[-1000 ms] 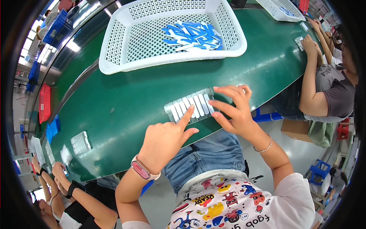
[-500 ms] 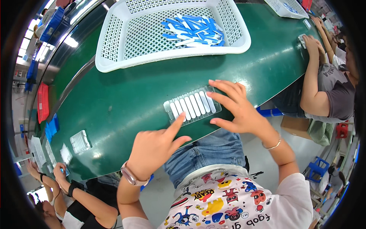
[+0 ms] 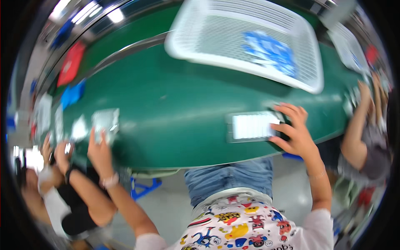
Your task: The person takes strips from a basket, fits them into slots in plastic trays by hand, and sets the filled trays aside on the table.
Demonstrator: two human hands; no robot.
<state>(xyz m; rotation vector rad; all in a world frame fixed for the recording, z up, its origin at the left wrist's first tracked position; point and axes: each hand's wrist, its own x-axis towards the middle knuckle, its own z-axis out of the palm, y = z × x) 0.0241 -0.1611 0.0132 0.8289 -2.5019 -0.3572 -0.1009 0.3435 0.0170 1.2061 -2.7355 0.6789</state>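
A clear plastic blister tray (image 3: 230, 127) lies on the green table in front of me, with a row of white strips (image 3: 252, 126) filling it. At its right end is my right hand (image 3: 298, 133), fingers spread, index finger and thumb touching the tray's end. My left hand (image 3: 101, 156) is stretched far to the left, index finger and thumb apart at the near edge of a second clear plastic tray (image 3: 106, 118). Blur hides whether those fingertips grip it. Both trays lie flat on the table.
A large white perforated basket (image 3: 200, 56) with blue and white strips (image 3: 271, 52) stands at the back right. Co-workers' hands (image 3: 63, 154) are close by my left arm; another person's arm (image 3: 358, 112) is at the right. A blue piece (image 3: 73, 95) and red bin (image 3: 71, 62) lie far left.
My left hand has left the filled tray and reached far left to the other tray. My right hand stays at the filled tray's right end. The view has swung left and blurred.
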